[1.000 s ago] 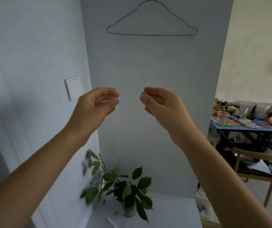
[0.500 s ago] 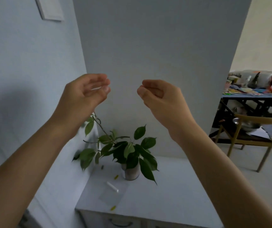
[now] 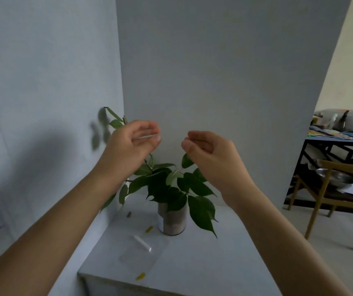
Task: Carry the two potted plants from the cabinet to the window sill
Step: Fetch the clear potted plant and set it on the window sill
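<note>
One potted plant (image 3: 172,218) with dark green leaves stands in a pale cylindrical pot on the white cabinet (image 3: 203,263), close to the wall corner. My left hand (image 3: 131,146) hovers above the plant's left branches, fingers loosely curled, holding nothing. My right hand (image 3: 209,150) hovers above its right leaves in the same curled pose, also holding nothing. Both hands are well above the pot and apart from it. No second plant and no window sill are in view.
A small white tube (image 3: 142,242) lies on a clear plastic sheet (image 3: 143,254) in front of the pot, with fallen yellow leaves (image 3: 140,276) nearby. At the right, a wooden chair (image 3: 333,189) and a cluttered dark table (image 3: 342,142) stand on open floor.
The view has tilted downward, so the hanger and wall switch have left the frame and the cabinet top now shows. Both hands kept their curled pose and now sit lower, just above the leaves.
</note>
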The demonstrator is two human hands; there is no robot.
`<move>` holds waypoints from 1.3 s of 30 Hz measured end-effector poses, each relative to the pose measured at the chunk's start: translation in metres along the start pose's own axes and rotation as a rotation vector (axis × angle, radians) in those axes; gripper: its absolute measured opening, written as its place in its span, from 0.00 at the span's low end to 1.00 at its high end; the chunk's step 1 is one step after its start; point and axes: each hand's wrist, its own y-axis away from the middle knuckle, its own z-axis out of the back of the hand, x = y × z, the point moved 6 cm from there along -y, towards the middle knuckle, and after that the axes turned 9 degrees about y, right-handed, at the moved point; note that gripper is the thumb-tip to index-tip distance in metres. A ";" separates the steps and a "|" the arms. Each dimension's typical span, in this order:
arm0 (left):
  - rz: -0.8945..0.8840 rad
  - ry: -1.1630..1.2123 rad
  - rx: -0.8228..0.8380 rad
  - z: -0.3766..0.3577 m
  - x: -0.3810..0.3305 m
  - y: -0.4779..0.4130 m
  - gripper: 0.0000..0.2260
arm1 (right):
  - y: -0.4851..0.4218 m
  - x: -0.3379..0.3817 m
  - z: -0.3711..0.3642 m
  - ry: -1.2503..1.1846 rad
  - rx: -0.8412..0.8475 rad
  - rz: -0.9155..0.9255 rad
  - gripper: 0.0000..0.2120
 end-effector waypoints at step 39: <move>0.326 0.275 0.107 -0.063 0.293 0.054 0.42 | 0.031 -0.251 -0.149 0.169 0.098 -0.293 0.46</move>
